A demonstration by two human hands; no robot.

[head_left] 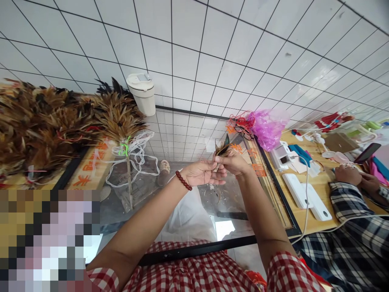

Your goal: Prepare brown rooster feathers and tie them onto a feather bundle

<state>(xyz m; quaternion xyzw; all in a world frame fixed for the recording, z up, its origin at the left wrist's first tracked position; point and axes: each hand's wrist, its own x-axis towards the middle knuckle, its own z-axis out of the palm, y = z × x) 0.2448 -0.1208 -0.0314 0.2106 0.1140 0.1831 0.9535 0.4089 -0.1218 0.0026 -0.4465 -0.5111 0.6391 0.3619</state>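
Observation:
Over the glass-topped table, my right hand is closed around a small bunch of brown and dark feathers whose tips point up and away from me. My left hand, with a red bead bracelet at its wrist, meets it from the left. Its thumb and forefinger pinch at the feathers' lower ends, while the other fingers stretch out, palm up. To the left lies a feather duster on a thin stick, tied with bright green string. Tangled white plastic strips lie beside it.
A large heap of brown feathers covers the far left. A white lidded cup stands near the tiled wall. At right are a pink plastic bag, red cord, white power banks, a cable, and a co-worker's plaid sleeve.

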